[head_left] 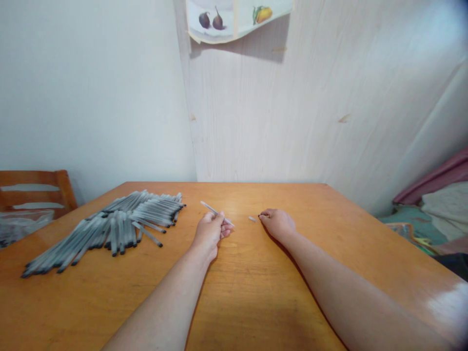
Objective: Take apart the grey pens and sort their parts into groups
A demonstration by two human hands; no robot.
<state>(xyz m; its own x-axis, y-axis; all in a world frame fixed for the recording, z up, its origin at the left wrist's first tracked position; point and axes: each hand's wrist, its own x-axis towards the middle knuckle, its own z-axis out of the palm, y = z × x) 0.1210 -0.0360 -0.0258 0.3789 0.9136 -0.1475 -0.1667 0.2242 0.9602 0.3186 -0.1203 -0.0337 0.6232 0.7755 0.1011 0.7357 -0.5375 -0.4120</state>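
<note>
My left hand point(211, 229) is closed around a slim clear pen point(211, 208), held at a slant between thumb and fingers above the wooden table point(248, 282). On the right, my right hand point(278, 223) rests low at the tabletop, its fingertips pinched together on a small black piece point(259, 216). Just left of those fingertips lies a short translucent piece point(252, 219), perhaps a pen cap; its kind is too small to tell. A large pile of pens point(120, 226) with clear barrels and black ends spreads to the left of my left hand.
A wooden chair point(32, 197) stands past the table's left edge, with a clear plastic bag point(25, 224) on it. Beyond the right edge are folded cloths point(446, 209). The wall point(256, 122) rises behind the table, with a fruit picture point(237, 19) on it.
</note>
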